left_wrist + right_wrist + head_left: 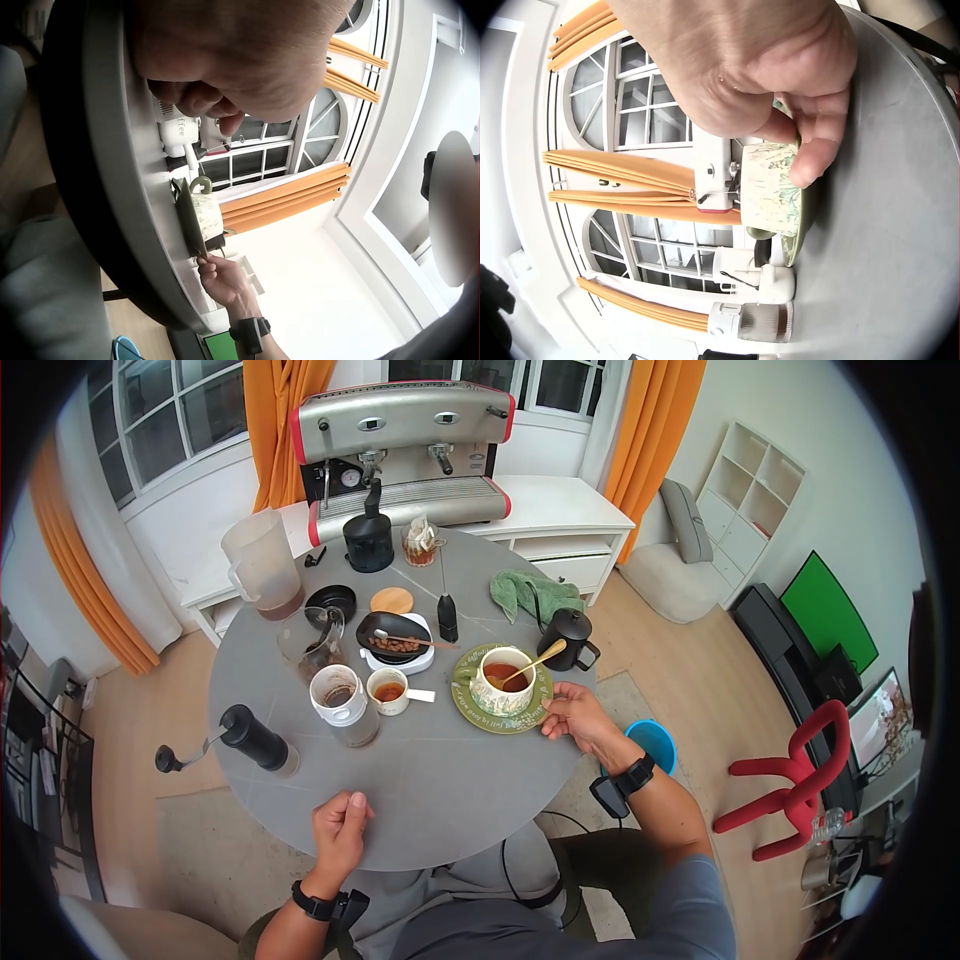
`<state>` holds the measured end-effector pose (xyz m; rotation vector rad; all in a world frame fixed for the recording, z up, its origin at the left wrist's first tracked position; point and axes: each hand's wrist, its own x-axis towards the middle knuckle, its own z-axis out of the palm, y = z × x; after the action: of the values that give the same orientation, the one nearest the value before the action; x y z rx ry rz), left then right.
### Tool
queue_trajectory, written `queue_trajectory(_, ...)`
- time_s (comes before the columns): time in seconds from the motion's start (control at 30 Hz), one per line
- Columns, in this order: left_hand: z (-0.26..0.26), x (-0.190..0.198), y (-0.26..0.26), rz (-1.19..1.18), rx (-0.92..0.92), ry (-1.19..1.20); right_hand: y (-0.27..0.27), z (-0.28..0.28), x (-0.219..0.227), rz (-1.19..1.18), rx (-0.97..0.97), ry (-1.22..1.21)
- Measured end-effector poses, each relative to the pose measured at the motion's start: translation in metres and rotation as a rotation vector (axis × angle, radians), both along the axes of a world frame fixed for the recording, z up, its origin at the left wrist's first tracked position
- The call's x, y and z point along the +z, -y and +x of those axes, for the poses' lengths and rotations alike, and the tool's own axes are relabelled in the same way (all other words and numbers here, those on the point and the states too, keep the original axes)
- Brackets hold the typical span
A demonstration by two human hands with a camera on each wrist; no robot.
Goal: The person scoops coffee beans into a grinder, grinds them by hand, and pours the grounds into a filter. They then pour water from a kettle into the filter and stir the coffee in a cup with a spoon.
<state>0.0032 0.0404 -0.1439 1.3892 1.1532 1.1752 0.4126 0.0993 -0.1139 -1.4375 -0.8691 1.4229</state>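
My right hand (574,717) pinches the right rim of a green saucer (470,710), thumb and fingers at its edge. On the saucer stands a patterned cup (507,701) with reddish-brown liquid inside. A gold spoon (548,652) leans in the cup, its handle pointing up and right. From the right wrist view, the thumb (814,161) lies over the saucer's edge beside the cup. My left hand (341,828) rests at the near edge of the table, loosely curled and holding nothing.
Left of the saucer stand a small white cup (388,691), a white-topped glass (345,705) and a hand grinder (258,738). Behind are a scale with a bean scoop (395,637), a frother (447,618), a black kettle (571,640) and a green towel (530,594).
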Motion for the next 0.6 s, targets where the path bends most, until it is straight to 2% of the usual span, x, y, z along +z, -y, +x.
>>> queue_trajectory(0.43, -0.001, -0.003, -0.001, -0.003, 0.002, -0.003, -0.003, -0.002, -0.004, 0.021, -0.001, 0.014)
queue_trajectory(0.53, -0.001, -0.005, -0.001, -0.003, 0.008, -0.020, 0.005, -0.007, 0.005, 0.035, -0.051, 0.120)
queue_trajectory(0.6, -0.002, -0.004, -0.001, 0.011, 0.017, -0.039, 0.016, -0.009, 0.010, 0.194, -0.230, 0.357)
